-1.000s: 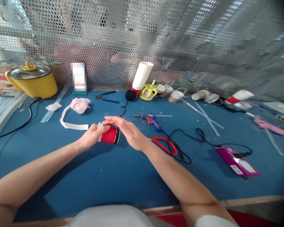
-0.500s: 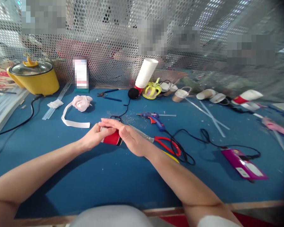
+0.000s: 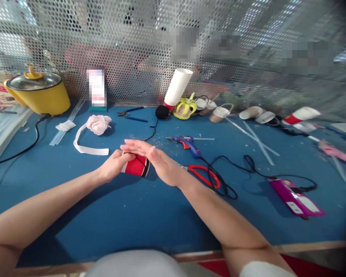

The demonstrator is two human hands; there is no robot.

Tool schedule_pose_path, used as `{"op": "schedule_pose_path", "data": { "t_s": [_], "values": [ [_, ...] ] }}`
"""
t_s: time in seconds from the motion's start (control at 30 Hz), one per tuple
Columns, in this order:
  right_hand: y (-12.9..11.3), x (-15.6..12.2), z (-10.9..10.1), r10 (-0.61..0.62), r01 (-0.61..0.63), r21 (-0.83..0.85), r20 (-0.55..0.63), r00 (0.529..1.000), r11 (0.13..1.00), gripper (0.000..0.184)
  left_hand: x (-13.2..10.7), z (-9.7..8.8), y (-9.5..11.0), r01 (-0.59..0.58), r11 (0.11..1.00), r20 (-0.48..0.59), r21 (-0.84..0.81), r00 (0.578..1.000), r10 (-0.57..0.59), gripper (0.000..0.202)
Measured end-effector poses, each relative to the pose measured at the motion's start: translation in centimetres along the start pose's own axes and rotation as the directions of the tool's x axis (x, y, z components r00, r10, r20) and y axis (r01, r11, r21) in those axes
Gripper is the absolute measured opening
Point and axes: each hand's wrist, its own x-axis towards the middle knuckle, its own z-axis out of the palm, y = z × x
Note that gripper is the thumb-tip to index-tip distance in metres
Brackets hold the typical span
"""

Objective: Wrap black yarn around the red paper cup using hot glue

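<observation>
The red paper cup [image 3: 136,166] lies on its side near the middle of the blue table [image 3: 109,219], just in front of the person. The left hand [image 3: 113,165] is closed around its white rim end and grips it. The right hand [image 3: 158,162] is open, with the fingers straight, and its palm rests flat over the top of the cup. A thin black thread [image 3: 151,134] crosses the red wall of the cup and runs back to the black yarn ball [image 3: 162,112] by the mesh wall.

By my judgement the work with the thread is at an early stage. Only one or two thin lines of it show on the cup, and nearly all of the red surface is bare. I cannot tell if any glue is on the cup.

To the right of the hands lie the blue glue gun [image 3: 188,143] and the red scissors [image 3: 204,175], both near and untouched. To the left, a pink fabric rose [image 3: 98,124] with a white ribbon [image 3: 86,149] lies apart from the cup. A stack of white cups [image 3: 178,87] leans at the back.
</observation>
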Motion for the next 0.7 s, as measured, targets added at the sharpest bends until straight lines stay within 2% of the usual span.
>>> {"op": "schedule_pose_path", "data": {
  "t_s": [0.1,0.23,0.37,0.47,0.53,0.63,0.7],
  "values": [
    [-0.1,0.0,-0.6,-0.004,0.002,-0.015,-0.105,0.994,1.000,0.062,-0.1,0.1,0.1,0.066,0.998,-0.006,0.003,0.998,-0.066,0.024],
    [-0.1,0.2,-1.4,0.087,-0.090,-0.004,-0.229,0.970,0.996,0.064,-0.2,0.1,0.1,0.076,0.997,-0.015,0.003,0.997,-0.076,0.026],
    [0.0,0.4,-1.8,0.123,-0.120,0.028,-0.252,0.960,0.992,0.063,-0.1,0.1,0.1,0.069,0.998,-0.018,0.003,0.997,-0.069,0.027],
    [0.0,0.4,-2.4,0.079,-0.143,-0.178,-0.325,0.942,0.974,0.052,-0.2,0.1,0.1,0.046,0.999,0.005,-0.010,0.999,-0.046,0.029],
    [0.0,0.2,-2.9,0.095,-0.240,-0.361,-0.376,0.922,0.901,0.049,-0.3,0.1,0.0,0.023,1.000,0.021,-0.020,1.000,-0.023,0.029],
    [0.4,0.1,-3.4,0.284,-0.409,-0.439,-0.324,0.903,0.800,0.059,-0.4,-0.1,-0.2,-0.012,1.000,0.056,-0.014,0.998,0.012,0.030],
    [0.8,0.1,-3.1,0.368,-0.436,-0.426,-0.237,0.899,0.793,0.064,-0.4,-0.2,-0.3,-0.035,0.999,0.080,0.001,0.996,0.034,0.031]
  ]
}}
